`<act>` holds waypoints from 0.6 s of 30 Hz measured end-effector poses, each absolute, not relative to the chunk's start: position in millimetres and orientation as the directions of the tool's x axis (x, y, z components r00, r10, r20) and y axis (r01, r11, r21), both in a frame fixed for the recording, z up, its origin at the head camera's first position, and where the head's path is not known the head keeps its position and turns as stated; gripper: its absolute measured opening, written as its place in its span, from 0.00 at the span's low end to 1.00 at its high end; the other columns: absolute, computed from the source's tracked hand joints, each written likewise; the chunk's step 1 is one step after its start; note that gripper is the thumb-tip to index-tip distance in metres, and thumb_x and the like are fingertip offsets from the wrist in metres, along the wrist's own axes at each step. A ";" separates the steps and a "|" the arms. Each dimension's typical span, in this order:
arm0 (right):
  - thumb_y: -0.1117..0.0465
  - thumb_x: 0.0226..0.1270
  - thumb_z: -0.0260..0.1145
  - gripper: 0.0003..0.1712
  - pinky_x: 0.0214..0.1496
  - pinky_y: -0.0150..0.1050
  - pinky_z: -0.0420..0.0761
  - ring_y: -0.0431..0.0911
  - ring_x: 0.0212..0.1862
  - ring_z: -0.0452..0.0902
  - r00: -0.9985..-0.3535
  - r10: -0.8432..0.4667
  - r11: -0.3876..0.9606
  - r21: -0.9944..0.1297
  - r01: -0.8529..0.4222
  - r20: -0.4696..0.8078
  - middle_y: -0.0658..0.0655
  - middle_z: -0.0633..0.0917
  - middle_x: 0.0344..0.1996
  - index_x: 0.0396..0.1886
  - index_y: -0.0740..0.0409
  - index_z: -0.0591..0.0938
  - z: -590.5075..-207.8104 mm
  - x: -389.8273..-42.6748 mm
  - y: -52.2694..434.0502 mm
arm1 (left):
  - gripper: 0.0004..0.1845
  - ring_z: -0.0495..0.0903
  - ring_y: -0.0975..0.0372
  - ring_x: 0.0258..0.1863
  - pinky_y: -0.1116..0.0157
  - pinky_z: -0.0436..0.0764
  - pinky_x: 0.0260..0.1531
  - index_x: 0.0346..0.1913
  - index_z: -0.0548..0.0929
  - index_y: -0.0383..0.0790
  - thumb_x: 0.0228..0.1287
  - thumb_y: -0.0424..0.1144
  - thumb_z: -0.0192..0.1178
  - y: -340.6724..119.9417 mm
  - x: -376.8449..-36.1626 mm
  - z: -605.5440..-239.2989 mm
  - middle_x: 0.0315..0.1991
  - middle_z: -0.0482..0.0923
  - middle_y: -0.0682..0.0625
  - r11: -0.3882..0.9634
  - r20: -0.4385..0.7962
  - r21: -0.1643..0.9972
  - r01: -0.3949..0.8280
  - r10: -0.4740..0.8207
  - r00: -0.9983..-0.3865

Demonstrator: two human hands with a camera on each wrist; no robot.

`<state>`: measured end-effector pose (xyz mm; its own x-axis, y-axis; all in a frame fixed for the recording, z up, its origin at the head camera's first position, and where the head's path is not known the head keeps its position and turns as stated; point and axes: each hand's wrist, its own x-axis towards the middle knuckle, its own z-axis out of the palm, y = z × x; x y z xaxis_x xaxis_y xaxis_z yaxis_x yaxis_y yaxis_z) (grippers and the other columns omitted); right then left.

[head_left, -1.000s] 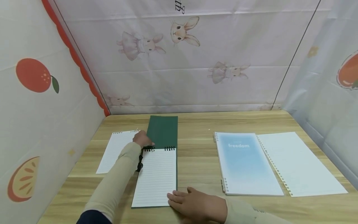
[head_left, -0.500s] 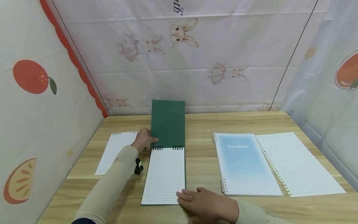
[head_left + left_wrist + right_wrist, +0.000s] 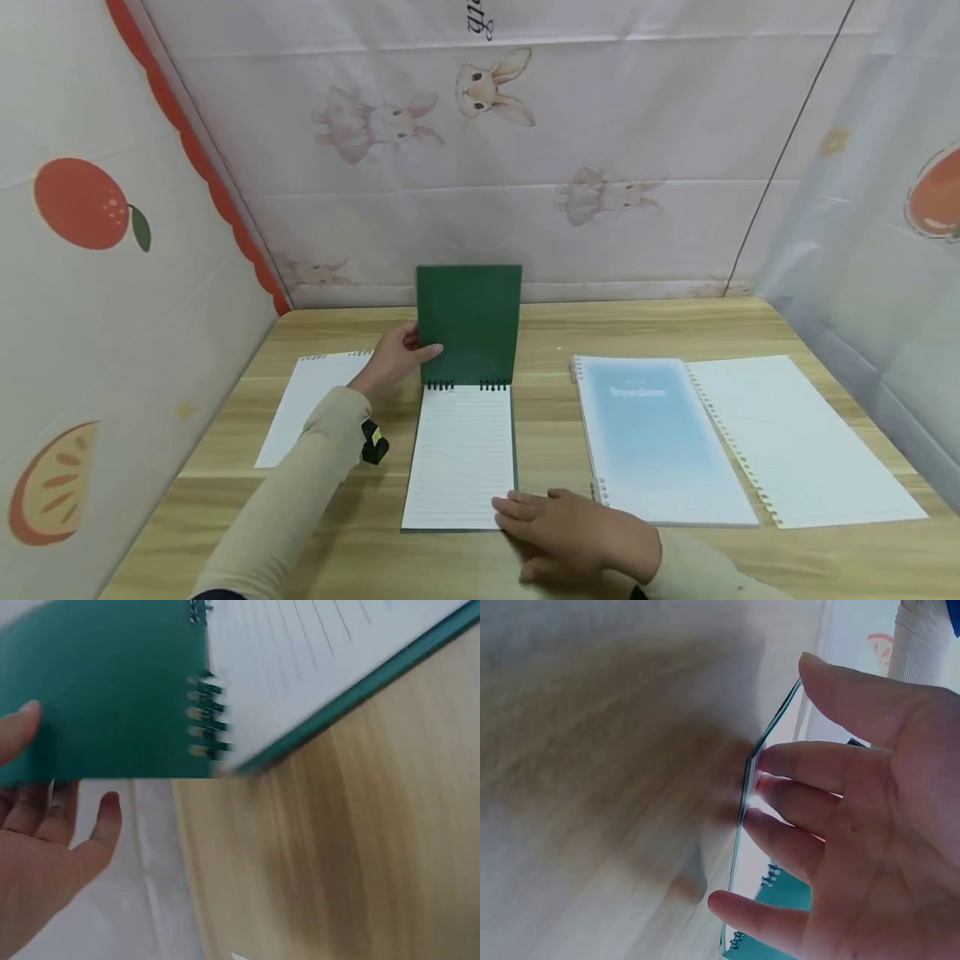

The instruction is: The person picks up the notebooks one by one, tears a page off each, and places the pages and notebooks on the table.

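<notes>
A spiral notepad with lined white pages (image 3: 461, 454) lies in the middle of the table, its green cover (image 3: 472, 321) raised at the far end. My left hand (image 3: 393, 358) grips the cover by its left edge; the left wrist view shows the thumb (image 3: 16, 733) on the inner face and the other fingers behind it. My right hand (image 3: 573, 533) is at the notepad's lower right corner, fingers extended and fingertips touching its edge. In the right wrist view those fingers (image 3: 787, 840) lie straight along the page edge.
To the left lies a loose lined sheet (image 3: 315, 400) with torn punch holes. On the right are a blue "freedom" notebook (image 3: 660, 450) and a loose punched sheet (image 3: 802, 442) beside it. Printed cloth (image 3: 637, 100) hangs around the table (image 3: 570, 325).
The green cover has risen from lying flat to standing up, held by my left hand. The notepad has shifted right and slightly away, and my right hand has moved right with it.
</notes>
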<state>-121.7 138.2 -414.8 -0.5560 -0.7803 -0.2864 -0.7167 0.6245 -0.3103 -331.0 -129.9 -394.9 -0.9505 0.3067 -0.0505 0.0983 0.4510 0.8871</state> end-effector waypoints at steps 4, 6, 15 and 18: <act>0.42 0.70 0.56 0.35 0.64 0.51 0.70 0.44 0.73 0.56 -0.596 -0.752 0.659 -0.307 -0.687 -0.280 0.48 0.61 0.73 0.72 0.52 0.66 -414.1 -125.7 140.9 | 0.26 0.74 0.54 0.59 0.52 0.74 0.57 0.60 0.75 0.45 0.62 0.50 0.64 -122.4 -321.8 -389.4 0.58 0.76 0.47 0.406 0.038 0.894 0.187 0.349 -0.936; 0.43 0.70 0.57 0.35 0.65 0.50 0.69 0.44 0.73 0.56 -0.620 -0.733 0.681 -0.308 -0.665 -0.281 0.48 0.62 0.72 0.71 0.52 0.66 -413.4 -128.0 142.6 | 0.21 0.77 0.55 0.55 0.53 0.77 0.54 0.55 0.78 0.42 0.63 0.49 0.64 -119.0 -315.2 -386.7 0.54 0.78 0.46 0.384 0.095 0.888 0.252 0.382 -0.919; 0.43 0.70 0.56 0.35 0.66 0.50 0.68 0.47 0.73 0.56 -0.658 -0.709 0.701 -0.361 -0.616 -0.255 0.50 0.61 0.73 0.71 0.54 0.66 -416.6 -133.1 152.0 | 0.11 0.82 0.64 0.44 0.62 0.81 0.47 0.45 0.86 0.47 0.60 0.32 0.65 -122.0 -271.3 -380.1 0.44 0.84 0.55 0.369 0.361 0.675 0.638 0.590 -0.723; 0.44 0.71 0.55 0.34 0.67 0.50 0.67 0.49 0.73 0.57 -0.657 -0.714 0.693 -0.371 -0.617 -0.241 0.52 0.62 0.73 0.71 0.55 0.67 -417.7 -134.7 153.5 | 0.16 0.81 0.64 0.47 0.63 0.80 0.48 0.47 0.86 0.47 0.58 0.27 0.66 -127.6 -252.5 -383.3 0.46 0.84 0.56 0.365 0.357 0.600 0.712 0.675 -0.646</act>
<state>-134.7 153.5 -417.7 -0.6572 -0.7143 -0.2408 -0.6175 0.6934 -0.3715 -252.5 -127.6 -383.3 -0.6464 0.6746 0.3565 0.7120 0.3653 0.5997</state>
